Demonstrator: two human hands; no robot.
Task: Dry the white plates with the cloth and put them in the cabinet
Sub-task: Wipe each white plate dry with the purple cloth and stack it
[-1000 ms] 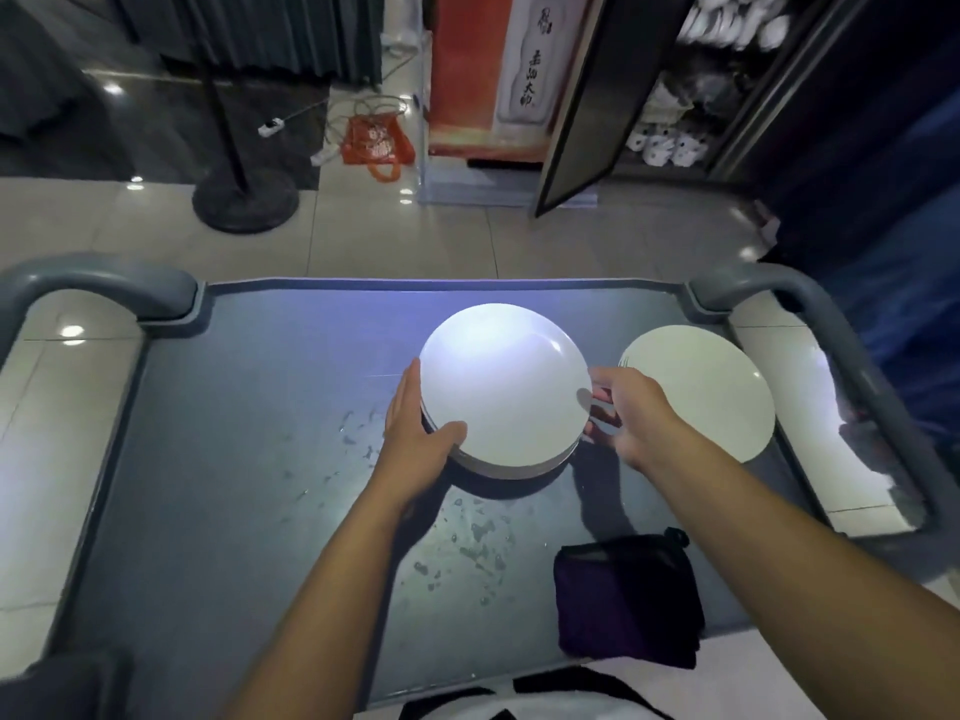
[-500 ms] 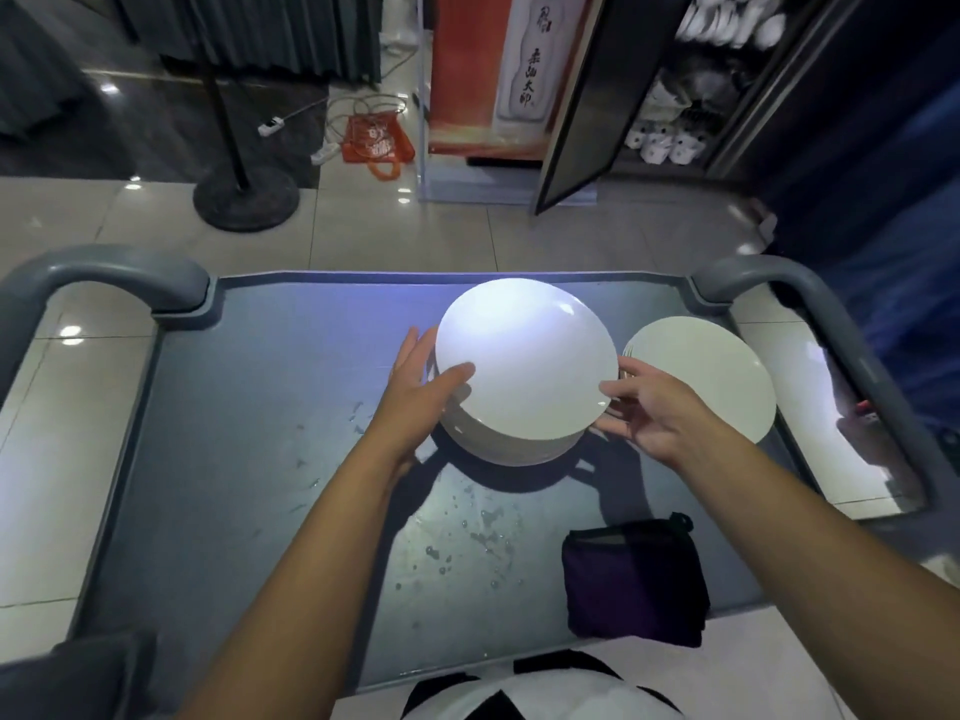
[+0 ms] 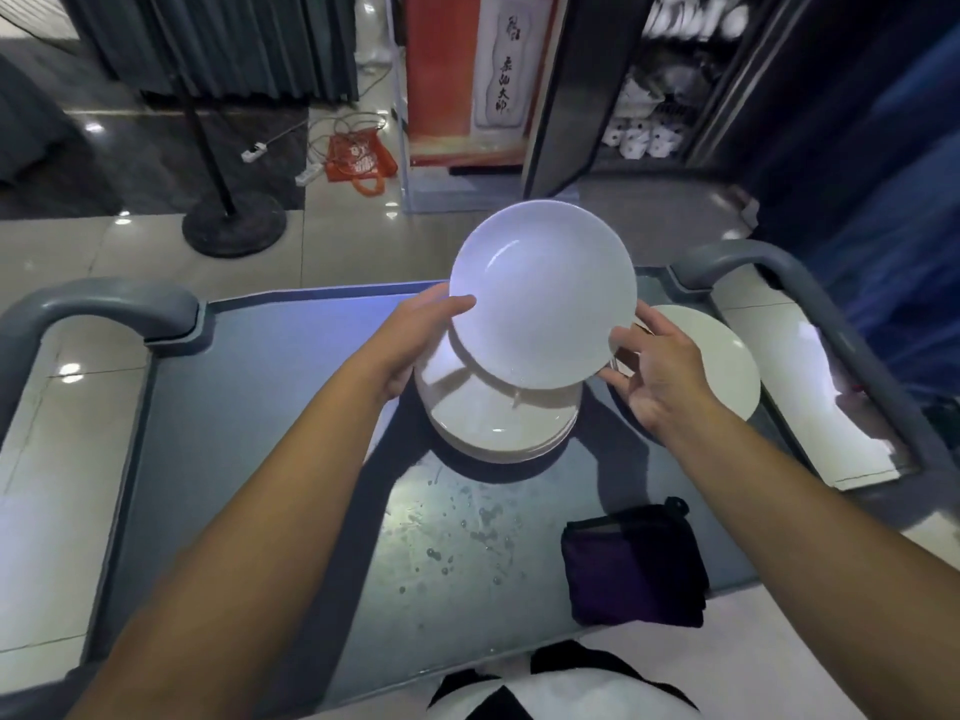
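A white plate (image 3: pixel 543 293) is lifted and tilted above a stack of white plates (image 3: pixel 493 418) on the grey cart top (image 3: pixel 260 433). My left hand (image 3: pixel 415 335) grips its left rim, thumb on the upper face. My right hand (image 3: pixel 654 366) holds its right rim, thumb near the edge and fingers spread under it. Another single white plate (image 3: pixel 727 366) lies flat to the right, partly behind my right hand. A dark purple folded cloth (image 3: pixel 634 563) lies near the cart's front right corner. The cabinet (image 3: pixel 670 85) stands open at the back right with white dishes inside.
Grey cart handles rise at the left (image 3: pixel 98 309) and right (image 3: pixel 769 267). Water drops (image 3: pixel 467 532) speckle the cart surface in front of the stack. On the floor beyond are a black stand base (image 3: pixel 234 226), an orange bag (image 3: pixel 361 158) and cables. The cabinet door (image 3: pixel 571 90) hangs open.
Both hands have lifted the top plate off the stack, raised it away from me and tilted it so its inner face shows. The cloth and the right plate stayed put.
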